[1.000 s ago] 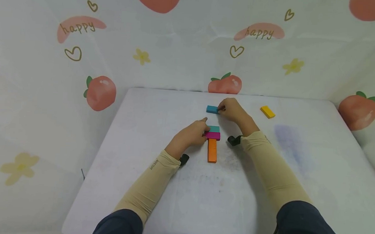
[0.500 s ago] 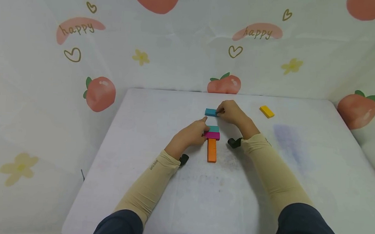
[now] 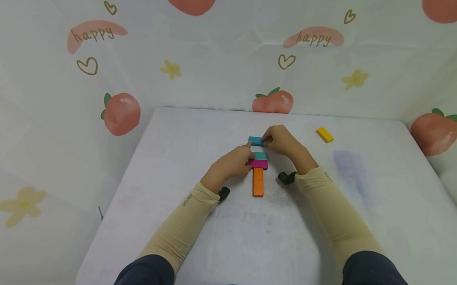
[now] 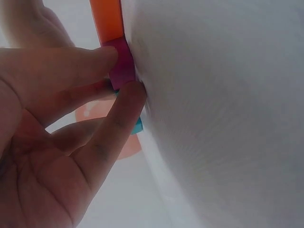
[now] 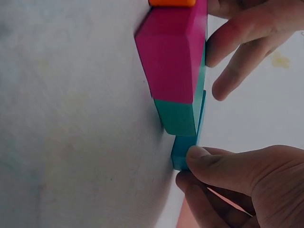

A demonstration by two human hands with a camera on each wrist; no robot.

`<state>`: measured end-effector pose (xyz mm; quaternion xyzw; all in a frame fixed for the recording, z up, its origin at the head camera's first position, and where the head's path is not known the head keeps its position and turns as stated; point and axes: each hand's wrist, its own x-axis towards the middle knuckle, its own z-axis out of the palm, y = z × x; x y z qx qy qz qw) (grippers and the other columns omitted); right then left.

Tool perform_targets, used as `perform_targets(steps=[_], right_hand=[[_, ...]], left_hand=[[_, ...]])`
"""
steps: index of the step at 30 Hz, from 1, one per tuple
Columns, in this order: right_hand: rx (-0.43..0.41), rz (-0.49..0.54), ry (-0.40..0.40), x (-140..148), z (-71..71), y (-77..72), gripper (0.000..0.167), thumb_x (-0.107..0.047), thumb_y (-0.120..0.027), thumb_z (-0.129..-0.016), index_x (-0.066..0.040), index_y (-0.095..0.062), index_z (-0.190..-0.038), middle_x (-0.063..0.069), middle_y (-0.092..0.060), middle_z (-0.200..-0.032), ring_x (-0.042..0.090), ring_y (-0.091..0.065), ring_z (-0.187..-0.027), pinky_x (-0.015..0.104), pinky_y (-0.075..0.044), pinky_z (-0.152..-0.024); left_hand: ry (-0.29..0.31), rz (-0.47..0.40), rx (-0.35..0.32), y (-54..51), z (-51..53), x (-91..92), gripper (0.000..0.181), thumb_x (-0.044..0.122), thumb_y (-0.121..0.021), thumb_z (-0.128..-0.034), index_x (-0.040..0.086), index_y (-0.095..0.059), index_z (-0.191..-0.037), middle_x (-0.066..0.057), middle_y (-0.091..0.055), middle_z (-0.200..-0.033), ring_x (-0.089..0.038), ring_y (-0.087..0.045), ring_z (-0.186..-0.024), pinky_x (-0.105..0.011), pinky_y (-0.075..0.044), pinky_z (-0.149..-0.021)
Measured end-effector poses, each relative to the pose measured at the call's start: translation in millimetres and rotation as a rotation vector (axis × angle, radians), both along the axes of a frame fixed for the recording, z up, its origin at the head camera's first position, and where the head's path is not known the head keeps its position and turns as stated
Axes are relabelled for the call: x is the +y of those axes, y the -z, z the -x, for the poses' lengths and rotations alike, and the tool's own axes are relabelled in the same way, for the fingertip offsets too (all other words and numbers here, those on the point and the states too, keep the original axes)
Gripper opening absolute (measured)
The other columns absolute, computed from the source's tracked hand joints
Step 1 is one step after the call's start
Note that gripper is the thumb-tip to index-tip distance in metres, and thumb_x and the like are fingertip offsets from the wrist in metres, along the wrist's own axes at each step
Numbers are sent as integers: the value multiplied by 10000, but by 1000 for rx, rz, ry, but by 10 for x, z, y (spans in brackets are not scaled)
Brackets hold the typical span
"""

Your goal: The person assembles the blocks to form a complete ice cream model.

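Observation:
Thumb and fingers of the right hand (image 3: 284,141) pinch the right end of a blue block (image 3: 255,141), which lies crosswise on the table. Nearer the person, a teal block (image 3: 260,156) and a magenta block (image 3: 259,164) lie crosswise side by side, touching. An orange block (image 3: 258,182) runs lengthwise from the magenta one. At their left ends is the left hand (image 3: 233,162), its thumb and a finger on the magenta block (image 4: 122,66) in the left wrist view; one finger reaches toward the blue block. A gap separates the blue and teal blocks.
A yellow block (image 3: 325,135) lies at the back right of the white table (image 3: 166,157). Behind the table hangs a printed cloth (image 3: 217,52). Small black devices (image 3: 286,177) sit at both wrists.
The right hand has drawn the blue block toward the person, closer to the teal one. The left hand and the other blocks have stayed about where they were.

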<state>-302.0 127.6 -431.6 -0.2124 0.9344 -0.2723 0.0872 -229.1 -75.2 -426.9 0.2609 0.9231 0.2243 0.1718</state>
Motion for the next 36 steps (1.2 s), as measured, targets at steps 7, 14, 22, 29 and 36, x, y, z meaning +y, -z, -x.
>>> perform_targets(steps=[7,14,22,29,36], right_hand=[[-16,0,-25,7,-65,17,218,49,-635,-954,64,-793,-1103,221,-789,-1110,357,-719,-1093,508,-573,-1021],[-19,5,-45,1,-122,12,184,21,-673,-966,64,-790,-1102,210,-790,-1096,352,-717,-1076,505,-576,-1015],[-19,7,-59,-2,-178,13,171,34,-677,-972,61,-790,-1097,199,-787,-1090,344,-714,-1081,500,-575,-1020],[-42,8,-63,-12,-193,1,194,35,-657,-985,66,-785,-1128,208,-776,-1129,360,-705,-1125,510,-562,-1047],[-50,8,-76,15,-214,17,204,27,-654,-995,71,-780,-1149,215,-766,-1180,376,-695,-1172,515,-554,-1060]], left_hand=[[11,18,19,5,2,4,112,104,-689,-1010,10,-720,-1063,-271,-313,-1703,-293,-558,-1255,-291,-417,-770],[6,14,2,9,0,-5,272,105,-685,-1014,3,-722,-1264,-252,-288,-1718,-274,-570,-1198,-268,-392,-714],[47,-12,34,4,18,-7,189,58,-697,-990,28,-578,-846,-271,-427,-1641,-310,-567,-1365,-296,-377,-740],[51,-8,44,6,33,-11,251,49,-702,-982,58,-516,-814,-283,-458,-1613,-309,-567,-1321,-301,-380,-757],[46,-9,28,-32,2,-13,238,65,-692,-1000,52,-534,-823,-316,-357,-1662,-298,-586,-1136,-314,-387,-774]])
